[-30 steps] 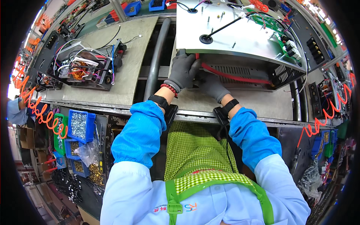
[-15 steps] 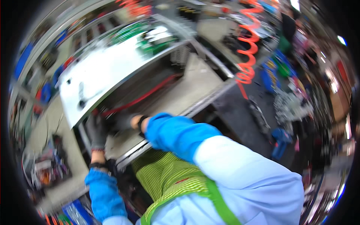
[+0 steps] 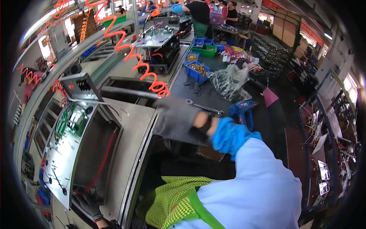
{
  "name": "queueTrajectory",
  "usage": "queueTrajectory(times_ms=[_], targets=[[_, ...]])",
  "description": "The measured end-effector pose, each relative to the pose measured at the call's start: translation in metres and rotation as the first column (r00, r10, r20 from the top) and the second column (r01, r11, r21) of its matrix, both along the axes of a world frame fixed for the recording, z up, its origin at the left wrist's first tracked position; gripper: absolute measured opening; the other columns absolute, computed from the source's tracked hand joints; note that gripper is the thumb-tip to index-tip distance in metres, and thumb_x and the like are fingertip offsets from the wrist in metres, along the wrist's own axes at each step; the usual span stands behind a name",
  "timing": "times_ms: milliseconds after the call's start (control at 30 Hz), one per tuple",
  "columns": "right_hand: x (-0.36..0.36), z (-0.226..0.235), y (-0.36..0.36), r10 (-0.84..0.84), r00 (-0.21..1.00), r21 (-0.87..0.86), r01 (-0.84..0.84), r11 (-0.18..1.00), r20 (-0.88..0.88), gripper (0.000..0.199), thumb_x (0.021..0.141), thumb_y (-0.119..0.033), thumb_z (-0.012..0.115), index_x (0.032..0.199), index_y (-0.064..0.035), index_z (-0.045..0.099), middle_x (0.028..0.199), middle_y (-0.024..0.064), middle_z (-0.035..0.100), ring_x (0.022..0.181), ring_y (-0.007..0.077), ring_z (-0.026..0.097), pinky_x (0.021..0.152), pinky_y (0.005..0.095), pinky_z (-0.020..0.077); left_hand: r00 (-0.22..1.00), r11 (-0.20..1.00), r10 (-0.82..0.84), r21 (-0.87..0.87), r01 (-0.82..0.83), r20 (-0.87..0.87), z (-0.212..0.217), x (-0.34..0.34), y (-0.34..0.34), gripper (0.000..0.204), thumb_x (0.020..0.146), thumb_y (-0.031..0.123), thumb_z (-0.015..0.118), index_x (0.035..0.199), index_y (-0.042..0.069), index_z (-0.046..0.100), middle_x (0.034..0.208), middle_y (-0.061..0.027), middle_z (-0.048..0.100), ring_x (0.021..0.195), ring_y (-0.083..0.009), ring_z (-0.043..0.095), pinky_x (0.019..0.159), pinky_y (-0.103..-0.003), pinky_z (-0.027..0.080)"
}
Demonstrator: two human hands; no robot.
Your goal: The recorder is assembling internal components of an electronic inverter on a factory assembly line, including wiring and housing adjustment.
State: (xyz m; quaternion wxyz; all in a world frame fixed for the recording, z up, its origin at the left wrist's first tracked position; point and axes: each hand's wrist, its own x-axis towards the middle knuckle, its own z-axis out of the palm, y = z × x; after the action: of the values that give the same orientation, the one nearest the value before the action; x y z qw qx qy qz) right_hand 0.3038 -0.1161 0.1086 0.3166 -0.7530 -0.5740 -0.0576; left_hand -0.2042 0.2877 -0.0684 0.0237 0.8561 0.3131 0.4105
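Observation:
My left hand [image 3: 89,206], in a dark grey glove, rests at the near end of an open metal case [image 3: 110,168], its fingers loosely stretched against the case beside a white panel [image 3: 63,168]. Wires and a green circuit board [image 3: 74,121] sit on that panel. A red strip [image 3: 102,164] runs along the inside of the case. My right hand [image 3: 176,117], also gloved, is smeared by motion above the bench edge, so its fingers cannot be made out. Nearest to it are an open-ended wrench [image 3: 204,107] and a blue power drill [image 3: 242,110] on the dark bench mat.
An orange coiled air hose [image 3: 143,68] hangs ahead. Blue bins [image 3: 198,71] of small brass-coloured parts and a clear plastic bag [image 3: 232,82] stand on the dark bench. Another case [image 3: 162,49] sits farther along the line. A co-worker in dark clothes [image 3: 200,19] stands beyond.
The view has swung to the right, so the case now lies at the left. My right hand has left the case and moved right, toward the wrench and drill. My left hand stays by the case.

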Motion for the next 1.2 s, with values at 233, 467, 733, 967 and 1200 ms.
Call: queueTrajectory(times_ms=[233,467,733,967,1200], targets=[[0.125,-0.078,-0.175,-0.481,0.831,-0.731,0.509,0.455,0.279,0.030,0.076,-0.026,0.068,0.101,-0.0110,0.070,0.100,0.0174,0.070,0.098,0.0370,0.065,0.085,0.0471,0.0514,0.996,0.897,-0.001,-0.440,0.041,0.089,0.025,0.011,-0.026,0.053,0.099,0.025,0.056,0.142,-0.002,0.041,0.144,-0.0237,0.046,0.133,-0.0339,0.044,0.107,-0.034,0.041],[0.148,-0.104,-0.173,-0.489,0.824,-0.751,0.510,0.418,0.288,0.037,0.079,-0.022,0.061,0.111,-0.0047,0.067,0.112,0.0202,0.068,0.105,0.0370,0.065,0.088,0.0474,0.0520,0.987,0.878,0.057,-0.477,0.023,0.153,0.056,0.026,-0.055,0.068,0.096,0.029,0.063,0.147,-0.002,0.031,0.143,-0.0224,0.047,0.128,-0.0315,0.049,0.105,-0.037,0.044],[0.135,-0.068,-0.174,-0.621,0.727,-0.734,0.587,0.341,0.293,0.036,0.082,-0.027,0.053,0.107,-0.0093,0.073,0.107,0.0170,0.070,0.099,0.0361,0.067,0.085,0.0462,0.0531,0.938,0.913,-0.028,-0.373,0.164,0.345,0.026,0.020,-0.033,0.051,0.095,0.005,0.057,0.141,-0.005,0.038,0.134,-0.0187,0.052,0.115,-0.0234,0.055,0.090,-0.031,0.049],[0.065,0.024,-0.124,-0.420,0.756,-0.230,0.351,0.908,-0.503,0.035,0.091,-0.016,0.046,0.124,-0.0078,0.057,0.081,0.0086,0.064,0.072,0.0195,0.068,0.063,0.0358,0.0533,0.954,0.896,-0.015,-0.420,0.145,0.299,0.029,0.025,-0.041,0.052,0.093,0.008,0.060,0.141,0.001,0.039,0.136,-0.0153,0.045,0.121,-0.0235,0.048,0.099,-0.035,0.041],[-0.144,-0.039,0.060,0.081,0.626,-0.417,-0.605,0.678,-0.776,0.038,0.097,-0.025,0.048,0.130,-0.0065,0.053,0.074,0.0027,0.055,0.057,0.0117,0.056,0.052,0.0272,0.0501,0.927,0.838,-0.030,-0.496,0.227,0.374,0.042,0.020,-0.053,0.021,0.097,0.016,0.058,0.112,0.003,0.057,0.093,-0.0045,0.055,0.079,-0.0155,0.052,0.071,-0.032,0.045]])
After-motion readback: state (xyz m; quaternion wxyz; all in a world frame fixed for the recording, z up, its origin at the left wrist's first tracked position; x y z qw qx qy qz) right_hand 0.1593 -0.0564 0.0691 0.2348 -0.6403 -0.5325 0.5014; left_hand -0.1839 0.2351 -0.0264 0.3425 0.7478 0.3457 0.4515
